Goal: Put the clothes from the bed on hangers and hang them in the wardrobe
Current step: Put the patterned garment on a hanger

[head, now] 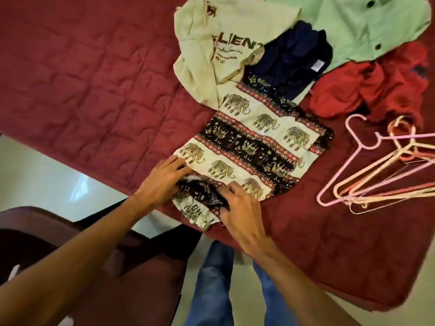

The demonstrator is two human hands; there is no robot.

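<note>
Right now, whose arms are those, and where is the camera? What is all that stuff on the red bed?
There is no machine here, just a person. The camera sits on their head and looks down, so you see their own two arms and their blue jeans below. The left hand presses on the near end of the elephant cloth, and the right hand pinches its bunched-up edge. That cloth lies on the red bed. Further back lie a cream hoodie, a dark blue top, a pale green shirt and a crumpled red top. To the right is a pile of hangers, pink and cream, with nothing on them yet.
</note>
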